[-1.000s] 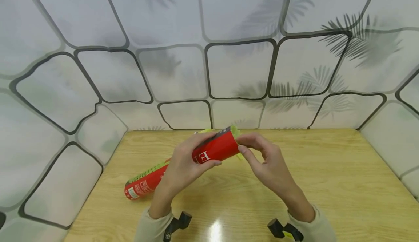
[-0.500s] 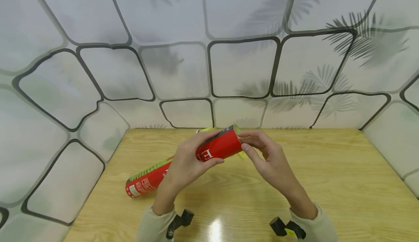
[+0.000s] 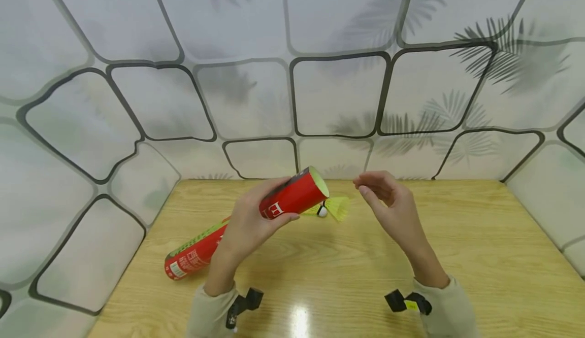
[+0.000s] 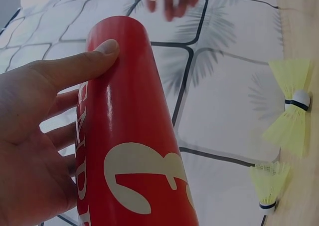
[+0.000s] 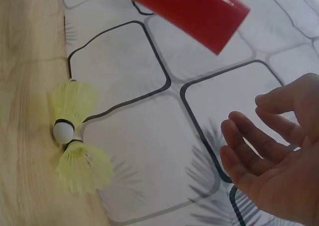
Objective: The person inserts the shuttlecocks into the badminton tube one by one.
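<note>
In the head view my left hand grips a long red shuttlecock tube, tilted with its lower end down at the left. Its uncovered mouth, pale green inside, points up and right. The left wrist view shows the thumb pressed along the tube and the fingers behind it. My right hand is raised to the right of the mouth, apart from it. Seen from the right wrist, that hand has loosely bent fingers and holds nothing. Beyond the tube, yellow shuttlecocks with white bases lie on the table.
The light wooden table ends at a pale wall covering with dark stone outlines and leaf prints. Several shuttlecocks lie near the table's back edge. A black camera mount sits on each wrist.
My right hand has come away from the tube's mouth toward the right. The tube has shifted slightly left, its mouth turning more into view. Yellow-green material at the rim earlier no longer shows.
</note>
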Tool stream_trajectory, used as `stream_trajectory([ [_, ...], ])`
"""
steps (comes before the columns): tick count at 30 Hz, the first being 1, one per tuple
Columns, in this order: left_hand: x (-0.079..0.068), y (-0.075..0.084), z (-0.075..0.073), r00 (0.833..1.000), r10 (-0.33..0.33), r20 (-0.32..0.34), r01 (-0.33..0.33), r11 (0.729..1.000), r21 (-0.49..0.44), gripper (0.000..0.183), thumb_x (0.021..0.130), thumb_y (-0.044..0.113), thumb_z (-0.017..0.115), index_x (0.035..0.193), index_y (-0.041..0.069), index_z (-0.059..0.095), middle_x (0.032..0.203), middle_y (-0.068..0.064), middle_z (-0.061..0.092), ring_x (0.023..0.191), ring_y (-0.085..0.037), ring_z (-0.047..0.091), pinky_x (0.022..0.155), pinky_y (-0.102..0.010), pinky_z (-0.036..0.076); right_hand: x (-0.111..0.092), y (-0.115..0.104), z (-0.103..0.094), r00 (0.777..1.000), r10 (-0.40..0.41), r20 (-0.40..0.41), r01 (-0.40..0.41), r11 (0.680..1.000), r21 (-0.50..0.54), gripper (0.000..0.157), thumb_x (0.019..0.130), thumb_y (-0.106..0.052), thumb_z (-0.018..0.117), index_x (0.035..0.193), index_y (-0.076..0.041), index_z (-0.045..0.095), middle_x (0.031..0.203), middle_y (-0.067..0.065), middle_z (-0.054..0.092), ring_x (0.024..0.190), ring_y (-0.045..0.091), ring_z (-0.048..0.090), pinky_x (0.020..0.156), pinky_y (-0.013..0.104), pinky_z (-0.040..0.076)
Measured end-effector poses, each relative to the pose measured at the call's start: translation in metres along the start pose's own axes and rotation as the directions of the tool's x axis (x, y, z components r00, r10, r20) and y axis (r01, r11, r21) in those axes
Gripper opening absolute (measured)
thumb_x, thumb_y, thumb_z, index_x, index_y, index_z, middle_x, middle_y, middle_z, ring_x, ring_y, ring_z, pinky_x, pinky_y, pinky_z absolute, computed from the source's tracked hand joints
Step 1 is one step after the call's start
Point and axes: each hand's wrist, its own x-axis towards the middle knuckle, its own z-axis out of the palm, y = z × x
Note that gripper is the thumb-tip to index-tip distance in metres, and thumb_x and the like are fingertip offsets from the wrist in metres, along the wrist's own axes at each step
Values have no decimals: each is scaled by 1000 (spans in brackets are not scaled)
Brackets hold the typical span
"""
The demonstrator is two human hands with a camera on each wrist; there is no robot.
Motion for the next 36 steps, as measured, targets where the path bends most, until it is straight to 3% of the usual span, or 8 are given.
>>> stream_trajectory([
  [5,-1,-3,-7,1000,-12,-25,12,1000,-4,70,78,15,92,141,17,60,133,5,65,114,-16,63,90,-40,57,-1,23,-1,988,157,3,-156,983,-94,24,102,-11,64,124,-1,65,119,15,69,109,20,66,89,23,54],
  [10,-2,-5,-12,998,-45,-35,45,999,-5,71,78,15,92,142,19,59,133,5,65,115,-16,62,90,-41,57,-6,48,10,961,255,104,-239,959,-150,32,104,-16,63,133,-5,60,125,19,67,116,32,64,96,46,54],
  [13,-3,-6,-15,998,-57,-37,57,998,3,71,79,17,92,142,19,59,133,3,65,115,-17,62,89,-42,58,-10,62,19,939,302,162,-278,948,-156,34,103,-15,63,136,-6,59,127,22,65,116,37,64,97,53,53],
  [17,-3,-7,-17,997,-62,-44,63,998,14,71,79,16,91,142,17,59,132,0,66,113,-20,63,87,-43,59,-15,75,31,914,350,205,-319,933,-169,37,103,-14,63,139,-5,58,129,23,64,116,39,64,96,54,53],
  [27,-2,-10,-16,997,-55,-61,57,998,33,71,78,18,92,141,17,60,131,0,66,111,-21,64,86,-42,59,-21,85,46,887,398,234,-357,913,-199,45,102,-13,64,145,-2,53,142,25,57,120,41,62,98,53,53],
  [36,-1,-8,-15,998,-44,-52,46,998,38,71,77,16,93,140,15,60,130,-1,67,111,-21,64,87,-42,58,-17,84,42,888,427,171,-394,898,-195,44,100,-8,65,141,6,56,140,26,58,122,42,62,100,50,52],
])
